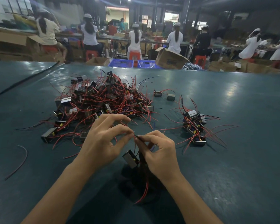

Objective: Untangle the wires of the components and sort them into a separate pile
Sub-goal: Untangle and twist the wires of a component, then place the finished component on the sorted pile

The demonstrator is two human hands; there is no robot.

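A big tangled heap of small metal components (pixel 102 101) with red and black wires lies on the green table ahead of me. To the right sits a smaller pile of components (pixel 195 126). One component (pixel 130 159) hangs just above the table below my hands, red wire trailing toward me. My left hand (pixel 103 143) pinches a wire between thumb and forefinger. My right hand (pixel 158 152) pinches the black wire (pixel 138 137) of the hanging component, fingertips almost meeting the left hand's.
Two loose components (pixel 164 95) lie between the heap and the small pile. A stray red wire (pixel 21 160) lies at the left. Beyond the green table's (pixel 241 175) far edge stand blue crates (pixel 121 63), cardboard boxes and several seated people.
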